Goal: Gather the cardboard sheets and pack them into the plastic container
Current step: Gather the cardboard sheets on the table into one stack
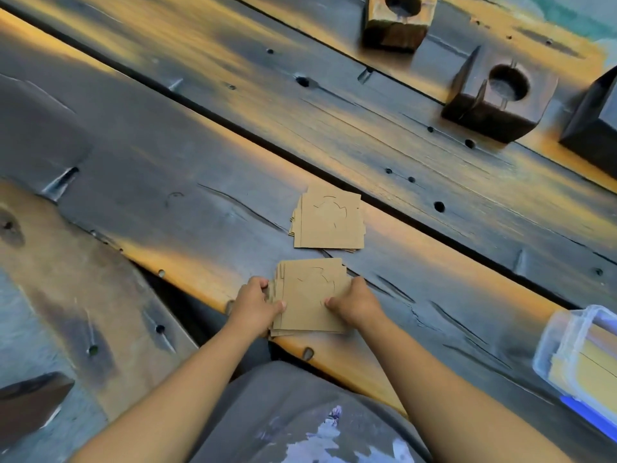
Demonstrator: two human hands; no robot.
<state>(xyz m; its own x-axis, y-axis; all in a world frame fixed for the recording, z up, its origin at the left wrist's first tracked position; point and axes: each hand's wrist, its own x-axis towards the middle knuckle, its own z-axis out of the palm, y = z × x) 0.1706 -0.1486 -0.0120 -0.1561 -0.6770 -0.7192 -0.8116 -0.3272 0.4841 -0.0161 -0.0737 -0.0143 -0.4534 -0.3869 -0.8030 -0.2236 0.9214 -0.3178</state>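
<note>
- Two hands clamp one loose stack of brown square cardboard sheets (312, 297): my left hand (255, 304) pinches its left edge, my right hand (354, 304) its right edge.
- Second brown cardboard stack (329, 220) lies just beyond, untouched.
- Clear blue-trimmed plastic container (581, 359) sits well right, so my right hand is nearer, I judge.

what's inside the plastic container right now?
The plastic container at the right edge already holds flat yellowish sheets, seen through its open top. Their count and anything beneath them are hidden, and the frame cuts off part of the container.
</note>
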